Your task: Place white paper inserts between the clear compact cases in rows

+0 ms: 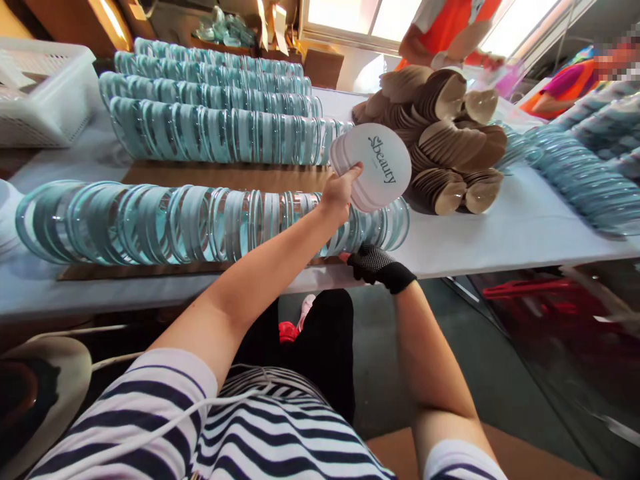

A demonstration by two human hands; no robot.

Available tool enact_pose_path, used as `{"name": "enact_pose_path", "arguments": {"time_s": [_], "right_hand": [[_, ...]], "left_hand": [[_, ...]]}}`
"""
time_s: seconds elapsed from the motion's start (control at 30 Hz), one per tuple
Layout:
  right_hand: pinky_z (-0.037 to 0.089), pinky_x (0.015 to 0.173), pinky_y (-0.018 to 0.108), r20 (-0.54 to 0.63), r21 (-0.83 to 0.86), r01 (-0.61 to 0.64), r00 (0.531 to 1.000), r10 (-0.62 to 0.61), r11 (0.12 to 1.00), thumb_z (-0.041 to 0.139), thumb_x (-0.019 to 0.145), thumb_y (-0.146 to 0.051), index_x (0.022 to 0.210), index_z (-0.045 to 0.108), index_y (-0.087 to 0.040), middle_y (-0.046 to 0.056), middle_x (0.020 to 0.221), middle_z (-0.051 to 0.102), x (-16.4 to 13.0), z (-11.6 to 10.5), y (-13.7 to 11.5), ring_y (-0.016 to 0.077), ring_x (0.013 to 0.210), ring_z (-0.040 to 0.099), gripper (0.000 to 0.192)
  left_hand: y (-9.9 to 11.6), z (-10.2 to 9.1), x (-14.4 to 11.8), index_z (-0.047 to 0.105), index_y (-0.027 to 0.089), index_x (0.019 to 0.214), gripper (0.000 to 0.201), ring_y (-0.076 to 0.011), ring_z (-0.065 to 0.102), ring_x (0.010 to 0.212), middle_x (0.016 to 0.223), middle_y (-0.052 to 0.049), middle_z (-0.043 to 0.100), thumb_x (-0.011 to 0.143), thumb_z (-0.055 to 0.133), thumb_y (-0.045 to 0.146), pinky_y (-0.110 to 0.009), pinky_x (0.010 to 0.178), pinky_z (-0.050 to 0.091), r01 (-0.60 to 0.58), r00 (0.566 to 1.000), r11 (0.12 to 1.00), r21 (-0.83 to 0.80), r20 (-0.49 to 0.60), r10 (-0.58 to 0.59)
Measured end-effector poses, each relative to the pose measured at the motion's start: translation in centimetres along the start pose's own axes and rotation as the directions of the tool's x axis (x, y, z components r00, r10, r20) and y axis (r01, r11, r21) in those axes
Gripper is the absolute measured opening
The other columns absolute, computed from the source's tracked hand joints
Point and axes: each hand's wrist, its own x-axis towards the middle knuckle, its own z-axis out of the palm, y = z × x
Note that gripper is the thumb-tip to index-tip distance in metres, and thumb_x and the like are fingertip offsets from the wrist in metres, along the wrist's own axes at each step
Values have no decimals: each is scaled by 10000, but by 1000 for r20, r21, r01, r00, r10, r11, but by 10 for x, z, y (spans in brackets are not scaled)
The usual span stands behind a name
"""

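My left hand (342, 189) is closed on a small stack of rounded white cards (383, 163), thumb on top; the front card reads "beauty" in dark print. It is above the right part of the nearest row of clear plastic, bluish-rimmed headband-like visors (193, 223). My right hand (374, 264), in a black fingerless glove with a dotted pattern, is at the table's front edge against the lower right end of that row. One bare fingertip points left; the other fingers are partly hidden, so their grip is unclear. Brown cardboard lies under the row.
Several more visor rows (215, 130) stand behind. Piles of brown rounded pieces (445, 143) sit to the right, beyond them more clear visors (585, 173). A white plastic basket (70, 100) stands at far left. Two people in orange vests (457, 30) are across the table.
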Motion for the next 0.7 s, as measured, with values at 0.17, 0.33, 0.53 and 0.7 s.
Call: {"name": "enact_pose_path", "arguments": {"time_s": [0.17,0.33,0.53,0.7], "right_hand": [[357,408,207,-454,199,323,867,-205,925,530,854,-512,943,620,-148,-6,578,583,-14,-23,-5,95,415,464,385],[487,942,406,-844,-190,208,465,-268,959,389,939,-412,1451,402,-101,211,1318,579,-14,-62,-27,247,1143,605,599],[436,1018,467,-732,-656,116,138,-667,745,364,944,-413,1411,476,-135,182,1390,530,8,-21,-48,287,1307,488,555],[491,645,378,-890,-435,-20,-146,-433,900,240,959,-605,994,666,-73,203,858,670,-22,-10,-36,278,755,646,682]], "left_hand": [[-6,-3,7,718,137,919,112,-232,605,1224,1064,-67,745,824,663,114,-414,1126,406,-26,999,999,37,27,25],[-1,-4,-10,708,143,832,58,-218,664,1103,863,-39,751,816,660,116,-395,1073,454,-75,985,994,78,162,62],[13,-10,-45,703,144,784,60,-252,690,1020,809,-62,738,826,665,163,-437,1042,479,-74,994,986,147,92,61],[28,-10,-44,719,162,904,83,-235,654,1141,940,-50,755,851,655,157,-405,1061,475,-27,996,999,32,84,24]]}}
